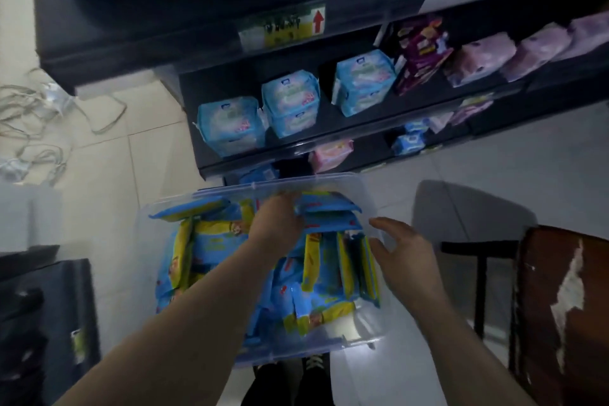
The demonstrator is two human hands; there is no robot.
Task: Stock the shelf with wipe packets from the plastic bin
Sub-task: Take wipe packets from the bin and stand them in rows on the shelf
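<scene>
A clear plastic bin [333,180] sits on the floor in front of me, filled with several blue and yellow wipe packets [326,277]. My left hand [276,222] reaches into the far part of the bin, fingers curled on a stack of blue wipe packets [329,208] lying flat there. My right hand [403,252] hovers at the bin's right wall, fingers spread, holding nothing. Beyond the bin stands a dark shelf [329,138] with light blue packs [290,102] on its middle level.
Purple and pink packs [478,59] fill the shelf's right side. A brown worn chair [563,306] stands at the right, a dark case [46,313] at the left. Loose cables [39,115] lie on the tiled floor at the far left. My shoes [313,369] show below the bin.
</scene>
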